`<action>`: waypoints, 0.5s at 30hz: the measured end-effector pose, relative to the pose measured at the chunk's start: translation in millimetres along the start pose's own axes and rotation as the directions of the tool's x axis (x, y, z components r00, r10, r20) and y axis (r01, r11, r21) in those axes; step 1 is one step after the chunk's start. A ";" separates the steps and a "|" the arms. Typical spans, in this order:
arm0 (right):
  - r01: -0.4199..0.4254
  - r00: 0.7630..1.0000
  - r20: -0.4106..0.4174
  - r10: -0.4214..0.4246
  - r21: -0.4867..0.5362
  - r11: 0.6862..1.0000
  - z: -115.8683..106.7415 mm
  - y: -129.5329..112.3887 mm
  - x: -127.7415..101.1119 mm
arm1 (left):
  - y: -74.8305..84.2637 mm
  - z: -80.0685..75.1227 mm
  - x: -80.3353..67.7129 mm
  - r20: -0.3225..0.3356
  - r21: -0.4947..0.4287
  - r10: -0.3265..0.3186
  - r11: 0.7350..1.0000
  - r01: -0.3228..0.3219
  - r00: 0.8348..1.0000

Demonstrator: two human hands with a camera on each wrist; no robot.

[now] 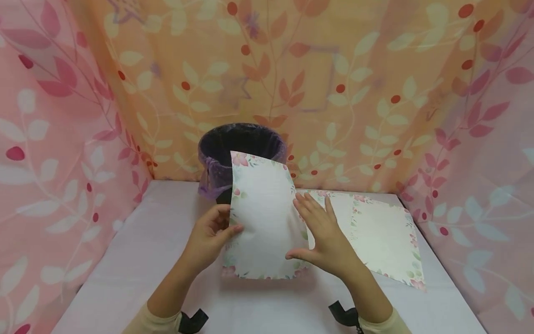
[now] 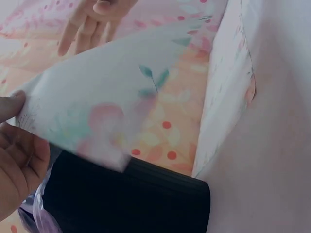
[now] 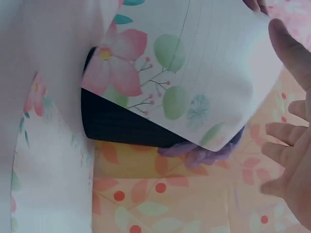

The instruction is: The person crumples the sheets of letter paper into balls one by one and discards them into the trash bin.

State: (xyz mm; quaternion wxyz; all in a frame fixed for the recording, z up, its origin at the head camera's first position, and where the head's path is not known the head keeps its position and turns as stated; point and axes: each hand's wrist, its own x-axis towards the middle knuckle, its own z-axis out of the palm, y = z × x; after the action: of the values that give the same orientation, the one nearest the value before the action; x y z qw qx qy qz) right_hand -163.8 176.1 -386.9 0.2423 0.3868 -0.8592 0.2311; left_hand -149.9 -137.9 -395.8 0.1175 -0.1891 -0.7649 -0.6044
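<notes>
No words, numbers, labels or brand marks are showing anywhere. The floral sheet of paper (image 1: 264, 218) is carrying only faint ruled lines and printed flowers, and the second sheet (image 1: 381, 234) beside it is showing the same flower border.

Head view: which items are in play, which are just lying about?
In play: floral sheet, pinched by the left hand; right hand, open against its right edge.
Lying about: second floral sheet flat on the table; lined bin behind.

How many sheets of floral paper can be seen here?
2, perhaps more. One sheet is held up by the left hand, before the bin. Another lies flat on the table; it may overlap a third.
</notes>
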 end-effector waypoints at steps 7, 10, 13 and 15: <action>0.066 0.998 -0.012 -0.066 0.058 0.996 15.5 -13.0 1.5 | 3.6 7.2 -5.4 0.126 0.019 0.162 0.986 -0.166 0.979; 0.098 0.995 -0.030 -0.097 0.062 0.993 19.9 -16.5 2.4 | 6.3 9.0 -6.1 0.163 0.008 0.218 0.975 -0.222 0.962; 0.085 0.996 -0.023 -0.083 0.064 0.994 22.2 -20.1 1.1 | 7.7 9.9 -6.0 0.179 -0.009 0.249 0.968 -0.251 0.952; 0.052 0.999 -0.013 -0.052 0.071 0.996 22.4 -22.9 -0.2 | 8.0 10.4 -5.5 0.174 -0.007 0.270 0.962 -0.273 0.947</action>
State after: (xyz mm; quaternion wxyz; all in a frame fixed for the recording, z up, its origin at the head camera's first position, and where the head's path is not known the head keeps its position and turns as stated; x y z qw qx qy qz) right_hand -151.2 149.5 -399.5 0.2392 0.4161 -0.8386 0.2575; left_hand -141.0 -127.1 -393.6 0.1342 -0.3432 -0.7442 -0.5571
